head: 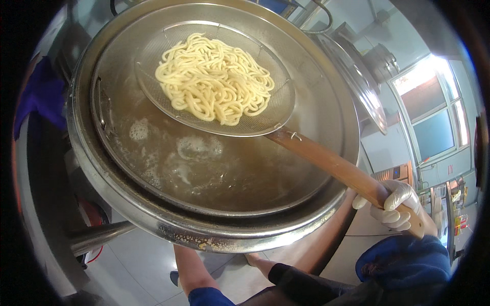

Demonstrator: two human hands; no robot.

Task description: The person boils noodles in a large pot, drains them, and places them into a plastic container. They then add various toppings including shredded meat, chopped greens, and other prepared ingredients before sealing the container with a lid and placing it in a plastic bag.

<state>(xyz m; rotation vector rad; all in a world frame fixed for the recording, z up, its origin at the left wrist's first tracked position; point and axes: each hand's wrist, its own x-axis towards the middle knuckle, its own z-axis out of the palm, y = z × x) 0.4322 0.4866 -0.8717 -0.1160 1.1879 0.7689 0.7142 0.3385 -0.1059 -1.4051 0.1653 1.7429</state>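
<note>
My right hand (394,206), in a thin whitish glove, is closed around the wooden handle (333,164) of a wide wire-mesh strainer (153,90). A mound of thick pale noodles (214,80) lies in the strainer, which is over the far part of a large round metal pot (229,233). Brownish liquid (237,172) with patches of foam fills the pot below. At the lower left a bare forearm with a blue sleeve (210,296) reaches up to the pot's near side; my left hand there is hidden behind the rim.
A large metal lid (358,82) stands tilted beyond the pot at the right. Farther back are a lidded metal pot (379,63), a window (432,107) and shelves with containers. A purple cloth (40,99) hangs at the left. A metal bar (101,237) runs beside the pot's lower left.
</note>
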